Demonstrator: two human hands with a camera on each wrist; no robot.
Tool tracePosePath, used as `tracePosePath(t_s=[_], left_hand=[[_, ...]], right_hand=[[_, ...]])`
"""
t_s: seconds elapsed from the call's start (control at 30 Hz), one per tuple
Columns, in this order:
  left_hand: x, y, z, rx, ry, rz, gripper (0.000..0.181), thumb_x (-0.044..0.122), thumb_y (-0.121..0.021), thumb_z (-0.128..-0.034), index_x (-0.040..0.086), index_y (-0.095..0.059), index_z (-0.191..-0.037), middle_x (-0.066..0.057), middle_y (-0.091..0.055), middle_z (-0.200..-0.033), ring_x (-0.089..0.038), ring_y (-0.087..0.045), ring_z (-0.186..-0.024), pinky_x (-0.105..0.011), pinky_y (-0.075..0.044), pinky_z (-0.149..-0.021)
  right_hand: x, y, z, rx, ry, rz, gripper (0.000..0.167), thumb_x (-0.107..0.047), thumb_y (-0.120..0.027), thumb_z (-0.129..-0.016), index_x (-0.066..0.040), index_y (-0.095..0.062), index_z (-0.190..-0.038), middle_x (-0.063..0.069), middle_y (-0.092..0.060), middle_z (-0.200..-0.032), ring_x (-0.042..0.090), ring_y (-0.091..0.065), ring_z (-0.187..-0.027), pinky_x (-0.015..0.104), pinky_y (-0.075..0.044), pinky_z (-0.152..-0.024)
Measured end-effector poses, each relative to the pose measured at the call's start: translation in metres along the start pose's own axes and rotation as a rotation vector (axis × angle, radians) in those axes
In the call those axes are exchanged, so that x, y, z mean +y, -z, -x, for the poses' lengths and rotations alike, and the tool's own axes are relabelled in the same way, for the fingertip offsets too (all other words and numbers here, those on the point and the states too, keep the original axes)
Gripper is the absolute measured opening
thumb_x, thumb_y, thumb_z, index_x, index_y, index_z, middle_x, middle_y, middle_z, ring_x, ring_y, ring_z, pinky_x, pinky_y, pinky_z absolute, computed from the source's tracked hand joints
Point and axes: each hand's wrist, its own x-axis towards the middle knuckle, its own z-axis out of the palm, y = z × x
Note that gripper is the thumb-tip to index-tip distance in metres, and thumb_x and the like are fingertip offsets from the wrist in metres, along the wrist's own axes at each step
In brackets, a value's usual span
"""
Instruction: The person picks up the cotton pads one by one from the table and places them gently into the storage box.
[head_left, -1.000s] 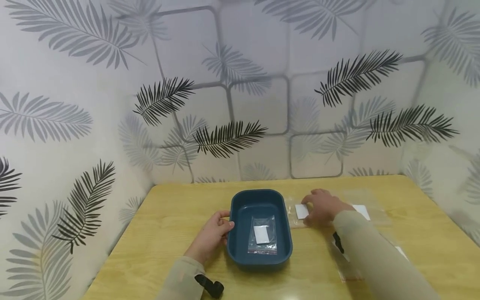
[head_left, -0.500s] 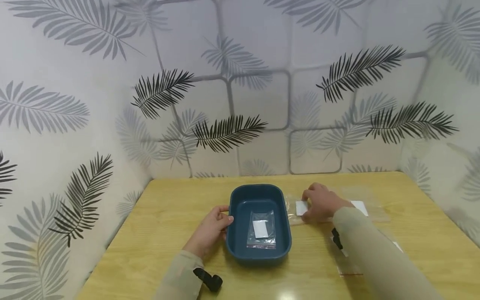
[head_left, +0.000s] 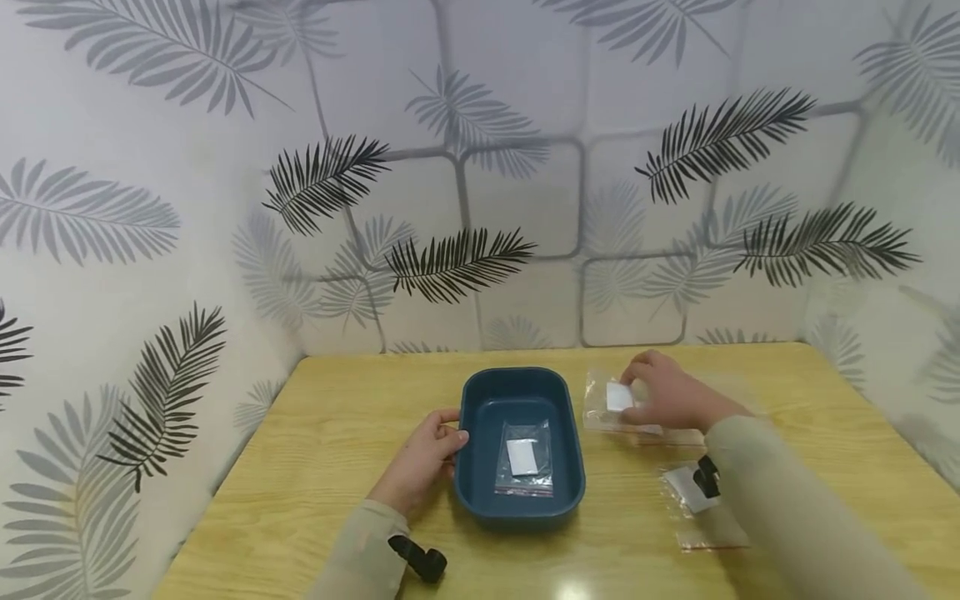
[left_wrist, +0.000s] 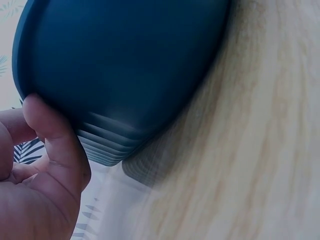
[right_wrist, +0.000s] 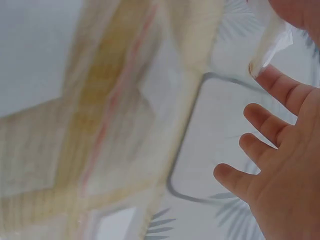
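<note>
Smooth plastic tray (head_left: 517, 520), shiny plastic bag (head_left: 603, 410), glossy wood-grain tabletop (head_left: 322, 454)

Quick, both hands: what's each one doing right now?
Left hand: closed on the left rim of the blue tray.
Right hand: pinching a clear bag between thumb and index finger.
</note>
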Motion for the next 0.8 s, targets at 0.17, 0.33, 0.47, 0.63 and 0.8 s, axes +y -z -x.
tracePosePath(t_s=[0.17,0.33,0.47,0.63,0.8], left_hand=[[0.0,0.001,0.001,0.015,0.001,-0.007,0.042,0.011,-0.055,-0.1047,-0.001,-0.042,-0.143,-0.02,-0.06,-0.105,-0.019,-0.058,-0.075,-0.027,-0.049,-0.06],[0.001,0.0,0.001,0.016,0.003,-0.02,0.041,0.012,-0.055,-0.1049,0.001,-0.044,-0.143,-0.019,-0.061,-0.105,-0.019,-0.058,-0.075,-0.028,-0.049,-0.061],[0.001,-0.001,0.001,0.03,0.016,-0.029,0.041,0.013,-0.056,-0.1045,0.002,-0.045,-0.142,-0.017,-0.061,-0.103,-0.02,-0.057,-0.075,-0.028,-0.048,-0.062],[0.001,-0.001,0.003,0.03,0.022,-0.032,0.042,0.013,-0.055,-0.105,0.001,-0.044,-0.143,-0.018,-0.061,-0.105,-0.02,-0.058,-0.077,-0.028,-0.049,-0.062],[0.004,-0.001,0.003,0.013,0.009,-0.006,0.043,0.013,-0.055,-0.1051,0.001,-0.042,-0.145,-0.018,-0.06,-0.105,-0.019,-0.058,-0.076,-0.028,-0.049,-0.062]], right_hand=[[-0.018,0.01,0.002,0.019,0.07,-0.018,0.041,-0.037,-0.082,-0.078,-0.014,-0.067,-0.108,0.024,-0.047,-0.136,0.046,-0.041,-0.129,0.061,-0.037,-0.103],[-0.042,0.014,-0.001,0.023,0.105,-0.031,0.043,-0.04,-0.082,-0.08,-0.014,-0.067,-0.11,0.025,-0.046,-0.142,0.047,-0.038,-0.134,0.06,-0.037,-0.105],[-0.057,0.009,-0.007,0.003,0.121,-0.048,0.045,-0.043,-0.082,-0.081,-0.015,-0.066,-0.112,0.023,-0.044,-0.146,0.044,-0.036,-0.137,0.058,-0.037,-0.107],[-0.075,0.003,-0.016,-0.021,0.123,-0.061,0.049,-0.046,-0.082,-0.08,-0.016,-0.065,-0.116,0.02,-0.041,-0.15,0.042,-0.035,-0.139,0.056,-0.036,-0.108],[-0.093,-0.003,-0.027,-0.018,0.118,-0.043,0.05,-0.046,-0.083,-0.079,-0.017,-0.066,-0.116,0.018,-0.04,-0.15,0.04,-0.04,-0.136,0.054,-0.039,-0.106]])
